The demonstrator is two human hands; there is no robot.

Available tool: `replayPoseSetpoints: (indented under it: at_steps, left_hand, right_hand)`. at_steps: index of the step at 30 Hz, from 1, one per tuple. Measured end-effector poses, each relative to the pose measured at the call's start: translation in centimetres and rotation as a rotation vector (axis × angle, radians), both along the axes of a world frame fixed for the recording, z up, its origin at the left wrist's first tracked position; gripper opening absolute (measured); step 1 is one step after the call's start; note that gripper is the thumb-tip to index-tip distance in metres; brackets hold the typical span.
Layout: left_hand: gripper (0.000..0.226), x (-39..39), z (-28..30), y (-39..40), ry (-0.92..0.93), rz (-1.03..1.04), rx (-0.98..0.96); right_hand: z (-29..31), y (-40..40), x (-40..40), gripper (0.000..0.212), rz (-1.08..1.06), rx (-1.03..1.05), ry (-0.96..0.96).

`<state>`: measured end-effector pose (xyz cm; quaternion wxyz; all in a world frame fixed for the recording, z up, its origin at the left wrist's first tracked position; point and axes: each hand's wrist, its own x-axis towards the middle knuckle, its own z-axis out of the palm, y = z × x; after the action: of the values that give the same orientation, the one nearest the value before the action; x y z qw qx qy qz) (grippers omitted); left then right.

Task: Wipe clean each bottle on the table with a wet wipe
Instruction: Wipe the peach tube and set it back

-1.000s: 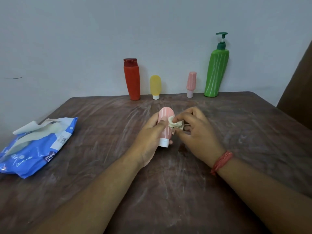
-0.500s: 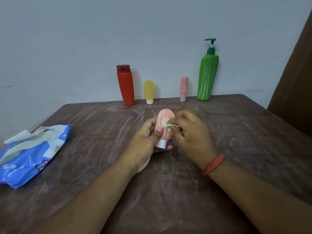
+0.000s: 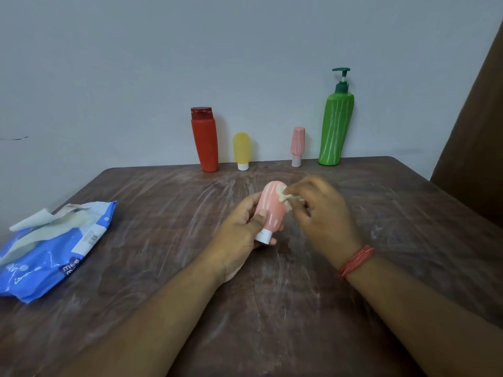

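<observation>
The wet wipe (image 3: pixel 285 197) has slid up to the rounded top of the pink bottle (image 3: pixel 272 210) — pinched in the right hand (image 3: pixel 324 210). The left hand (image 3: pixel 242 229) grips the bottle above the table (image 3: pixel 381 268), white cap toward the person. Behind, by the wall — red bottle (image 3: pixel 204 140), yellow bottle (image 3: pixel 241 149), small pink bottle (image 3: pixel 297 145), green pump bottle (image 3: pixel 336 129).

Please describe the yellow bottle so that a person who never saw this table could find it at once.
Look at the far edge of the table, where four bottles stand in a row against the wall. The yellow bottle is second from the left, between the tall red bottle and the thin pink bottle. It alone is yellow, short and rounded, standing on a white cap.
</observation>
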<state>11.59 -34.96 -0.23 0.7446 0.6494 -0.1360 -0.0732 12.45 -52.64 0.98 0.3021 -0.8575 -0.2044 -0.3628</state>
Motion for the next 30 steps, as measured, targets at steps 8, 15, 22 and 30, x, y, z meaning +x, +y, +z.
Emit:
replayPoseSetpoints:
  at_steps: [8, 15, 22, 30]
  left_hand:
    - [0.035, -0.1, 0.2, 0.1, 0.040, 0.002, 0.003]
    - [0.033, 0.0, 0.4, 0.2, 0.058, 0.073, -0.067]
    - [0.035, 0.2, 0.4, 0.2, 0.088, 0.036, -0.105]
    - [0.033, 0.3, -0.1, 0.3, 0.049, 0.015, -0.004]
  right_hand:
    - [-0.2, -0.1, 0.4, 0.011, -0.005, -0.022, 0.005]
    - [-0.8, 1.5, -0.2, 0.009, 0.174, -0.187, 0.040]
    - [-0.8, 1.6, -1.0, 0.006, 0.250, -0.272, 0.057]
    - [-0.4, 0.4, -0.4, 0.023, 0.094, -0.141, 0.120]
